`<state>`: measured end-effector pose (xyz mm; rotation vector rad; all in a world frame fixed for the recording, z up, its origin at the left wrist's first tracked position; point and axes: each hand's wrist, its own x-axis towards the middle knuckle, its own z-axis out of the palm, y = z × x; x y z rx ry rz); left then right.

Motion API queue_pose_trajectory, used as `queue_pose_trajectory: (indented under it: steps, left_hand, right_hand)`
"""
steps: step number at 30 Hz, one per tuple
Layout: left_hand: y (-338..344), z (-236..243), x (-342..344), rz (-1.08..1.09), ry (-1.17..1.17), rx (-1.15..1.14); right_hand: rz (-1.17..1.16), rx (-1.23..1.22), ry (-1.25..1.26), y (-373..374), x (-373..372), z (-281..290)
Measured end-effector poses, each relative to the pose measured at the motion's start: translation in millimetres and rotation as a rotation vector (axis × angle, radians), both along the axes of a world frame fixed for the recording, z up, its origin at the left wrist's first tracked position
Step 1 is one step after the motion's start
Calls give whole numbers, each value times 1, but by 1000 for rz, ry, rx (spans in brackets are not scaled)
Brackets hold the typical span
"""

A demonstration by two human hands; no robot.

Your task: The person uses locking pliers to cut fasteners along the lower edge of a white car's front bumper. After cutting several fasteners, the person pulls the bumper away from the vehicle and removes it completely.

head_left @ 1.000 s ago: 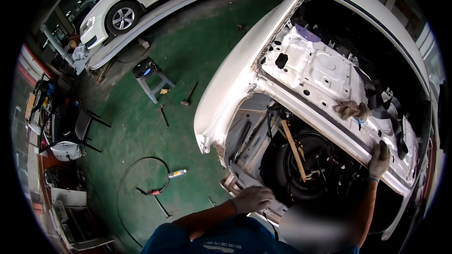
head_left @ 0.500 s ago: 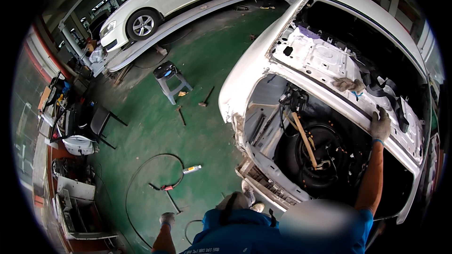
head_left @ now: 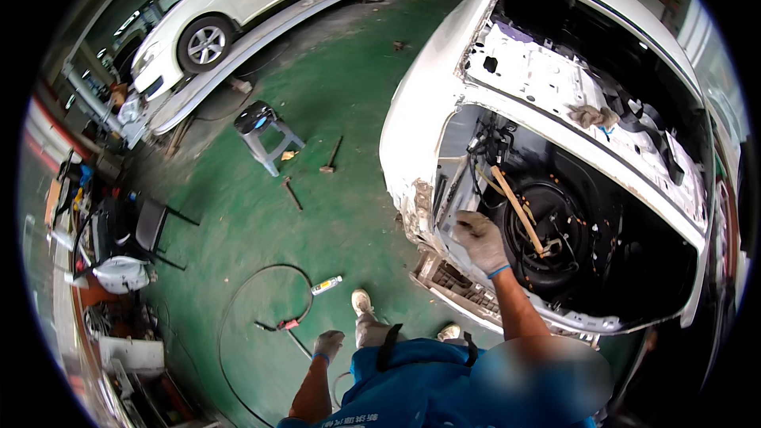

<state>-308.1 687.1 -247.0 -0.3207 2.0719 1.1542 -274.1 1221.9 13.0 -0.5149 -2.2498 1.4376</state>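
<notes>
My right hand (head_left: 481,242), in a grey work glove with dark fingertips, hovers over the left rear corner of a white car body (head_left: 408,127). Its fingers stretch toward the left, and nothing shows in them. Low at my left side hangs my left hand (head_left: 327,344), also gloved, its fingers curled in with no object visible. Inside the stripped boot, a wooden-handled hammer (head_left: 519,210) leans in the round black spare-wheel well (head_left: 559,265). A crumpled glove (head_left: 593,116) lies on the bare metal shelf behind the rear window opening.
A hose (head_left: 224,325) loops over the green floor beside a small bottle (head_left: 326,285). Farther off are two hammers (head_left: 331,155) (head_left: 292,193) and a grey stool (head_left: 269,139). A chair (head_left: 154,230) and clutter line the left. Another white car (head_left: 261,0) stands on a ramp.
My right hand has left the metal shelf's rear edge and swung left and nearer, over the boot's corner. My left hand has shifted right, and my shoes show more. The view has turned slightly.
</notes>
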Motion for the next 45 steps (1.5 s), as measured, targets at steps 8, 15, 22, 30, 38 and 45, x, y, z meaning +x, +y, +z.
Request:
queue_pose_trajectory:
  steps: [8,15,22,30,38,45]
  left_hand:
    - [-57,-3,-131,87,-183,203]
    - [-90,-4,-244,-571,12,-9]
    - [115,77,-327,-548,211,138]
    - [325,287,-295,-702,870,290]
    - [450,323,-299,-960,1258,95]
    - [460,318,-301,-958,1227,142]
  right_hand:
    - [-219,4,-257,-50,-100,-20]
    - [-349,-421,-47,-83,-114,-22]
    - [-396,-350,-79,-73,-115,-45]
    - [-249,-482,44,-51,-128,-104]
    - [-83,-394,-107,-34,-128,-82]
    - [-115,-333,-141,-28,-120,-58]
